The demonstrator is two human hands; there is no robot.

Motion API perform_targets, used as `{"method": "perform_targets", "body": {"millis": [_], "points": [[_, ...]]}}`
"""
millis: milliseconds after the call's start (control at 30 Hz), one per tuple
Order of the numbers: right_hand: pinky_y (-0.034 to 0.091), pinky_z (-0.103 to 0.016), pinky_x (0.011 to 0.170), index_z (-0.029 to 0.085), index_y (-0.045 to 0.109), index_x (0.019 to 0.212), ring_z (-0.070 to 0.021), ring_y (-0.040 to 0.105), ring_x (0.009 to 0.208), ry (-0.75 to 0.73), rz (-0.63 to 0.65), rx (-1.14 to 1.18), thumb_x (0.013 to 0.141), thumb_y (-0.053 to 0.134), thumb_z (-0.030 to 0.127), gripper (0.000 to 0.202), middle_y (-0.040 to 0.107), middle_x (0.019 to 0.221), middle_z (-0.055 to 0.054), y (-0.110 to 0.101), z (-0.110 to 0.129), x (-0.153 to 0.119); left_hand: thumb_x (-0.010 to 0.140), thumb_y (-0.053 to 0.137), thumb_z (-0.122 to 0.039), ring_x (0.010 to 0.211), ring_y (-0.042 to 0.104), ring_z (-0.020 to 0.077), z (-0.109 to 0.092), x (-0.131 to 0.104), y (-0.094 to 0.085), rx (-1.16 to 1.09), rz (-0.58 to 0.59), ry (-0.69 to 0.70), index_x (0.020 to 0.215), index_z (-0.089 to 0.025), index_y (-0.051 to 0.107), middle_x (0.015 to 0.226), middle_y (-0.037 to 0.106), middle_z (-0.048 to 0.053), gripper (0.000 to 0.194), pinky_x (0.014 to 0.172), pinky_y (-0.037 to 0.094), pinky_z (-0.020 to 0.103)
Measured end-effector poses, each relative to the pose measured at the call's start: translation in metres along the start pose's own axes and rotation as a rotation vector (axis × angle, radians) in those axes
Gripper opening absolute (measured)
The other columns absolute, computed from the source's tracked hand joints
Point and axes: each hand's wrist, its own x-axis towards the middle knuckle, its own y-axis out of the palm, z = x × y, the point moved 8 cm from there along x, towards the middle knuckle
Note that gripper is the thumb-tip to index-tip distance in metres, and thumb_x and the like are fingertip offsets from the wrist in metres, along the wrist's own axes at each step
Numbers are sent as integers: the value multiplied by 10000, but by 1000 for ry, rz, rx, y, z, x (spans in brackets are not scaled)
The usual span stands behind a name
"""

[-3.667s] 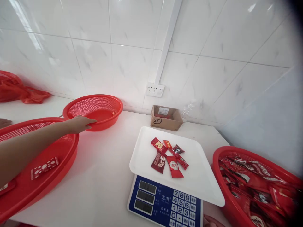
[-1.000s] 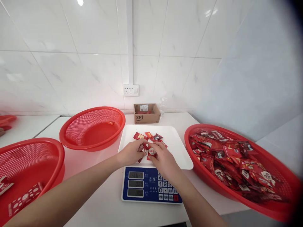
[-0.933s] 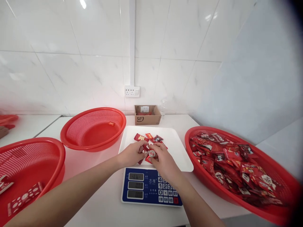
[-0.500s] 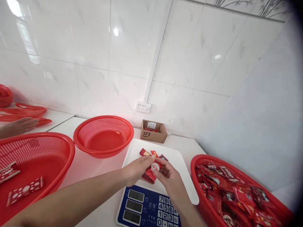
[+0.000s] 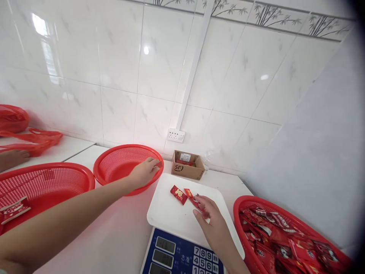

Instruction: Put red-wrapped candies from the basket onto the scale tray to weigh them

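Observation:
My left hand (image 5: 145,172) reaches over the far edge of the middle red basket (image 5: 114,152), its fingers pinched on a small red packet (image 5: 160,164) that is mostly hidden. On the scale's white tray (image 5: 168,217) lie a dark red packet with gold print (image 5: 178,194) and a bright red packet (image 5: 188,193). My right hand (image 5: 209,213) hovers low at the tray's right side, thumb and fingers apart around red wrapped packets (image 5: 203,208) that it partly covers. Below the tray is the scale's blue keypad panel (image 5: 185,255).
A red basket heaped with packets (image 5: 285,236) stands at right. Another red basket (image 5: 82,171) at left holds a red-and-white packet (image 5: 14,209). A cardboard box (image 5: 188,172) sits behind the tray. Red bags (image 5: 42,140) and another person's hand (image 5: 14,159) are at far left.
My left hand has left the tray and moved up-left to the middle basket. My hands have parted; the round-labelled packet between them is out of sight. The view has shifted slightly.

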Motion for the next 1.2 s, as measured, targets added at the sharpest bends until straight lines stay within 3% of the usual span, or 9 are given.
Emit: {"method": "perform_targets", "body": {"millis": [100,167,267,400,567,733,900,1200], "points": [[349,-419,1047,173,559,1219,-250,417,1250,-10,22,-188,841,414,377,452,463,1329,-121,-2,-5,5,875,386,-327,1073,529,346,18,9,-12,215,13,8,1209,-192,505,1248,497,155,379,836,415,470],[313,-414,1076,152,533,1259,-250,388,1280,11,63,-289,844,404,352,478,434,1365,-127,1,-11,8,875,406,-344,1198,443,362,15,8,-3,309,59,59,1284,-176,451,1321,459,173,445,913,372,497],[287,-398,1093,142,469,1329,-246,349,1312,36,160,-410,836,424,310,523,394,1411,-123,9,-19,13,874,453,-405,1320,316,309,-8,0,34,383,197,210,1334,-193,413,1420,389,134,508,1035,284,452],[279,-389,1087,138,415,1373,-253,301,1339,46,254,-545,830,450,265,559,365,1441,-124,14,-22,20,804,549,-535,1358,261,288,-42,-13,93,439,410,399,1373,-229,373,1464,344,110,670,1062,266,418],[357,-400,1008,159,421,1363,-275,435,1231,94,263,-582,840,441,257,533,471,1353,-121,6,-26,26,784,508,-631,1282,365,334,-61,-12,132,519,465,501,1368,-216,369,1417,393,159,729,996,321,473],[376,-351,973,166,474,1307,-243,501,1160,95,253,-427,765,491,158,543,526,1279,-117,6,-31,36,791,489,-637,1104,496,366,-66,-3,146,566,410,519,1270,-187,472,1194,555,180,658,845,419,490],[399,-321,929,180,564,1195,-219,554,1073,76,244,-354,741,512,124,461,573,1169,-104,8,-29,40,819,484,-570,950,575,335,-64,1,152,506,377,461,1073,-218,578,1063,558,135,444,721,470,439],[407,-381,871,172,618,1054,-219,572,930,72,135,-131,797,443,153,311,634,1016,-93,6,-24,37,789,578,-352,921,582,301,-58,4,152,169,341,264,905,-197,556,963,556,95,195,774,438,398]]}}
